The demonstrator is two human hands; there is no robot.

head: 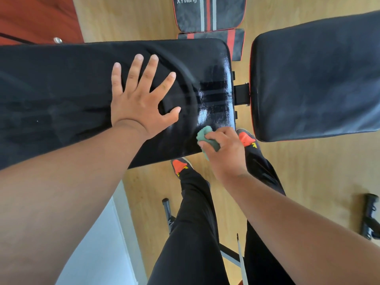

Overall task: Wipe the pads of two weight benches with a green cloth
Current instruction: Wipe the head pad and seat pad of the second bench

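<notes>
A long black bench pad (61, 95) runs across the view from the left. My left hand (141, 99) lies flat on it with fingers spread. Near the pad's right front corner, my right hand (224, 149) grips a bunched green cloth (205, 136) against the pad surface. The pad shines wet with streaks around that end. To the right, across a narrow gap with a black bracket, is a second black pad (316, 79). Another bench's pad (209, 13), black with red and grey stripes and white lettering, lies further back.
My legs in black trousers and orange-toed shoes (181, 165) stand on the wooden floor (308, 171) just in front of the pad. Black bench frame parts (370, 217) sit on the floor at right. A white surface (98, 254) is at lower left, a red-brown panel (30, 15) at upper left.
</notes>
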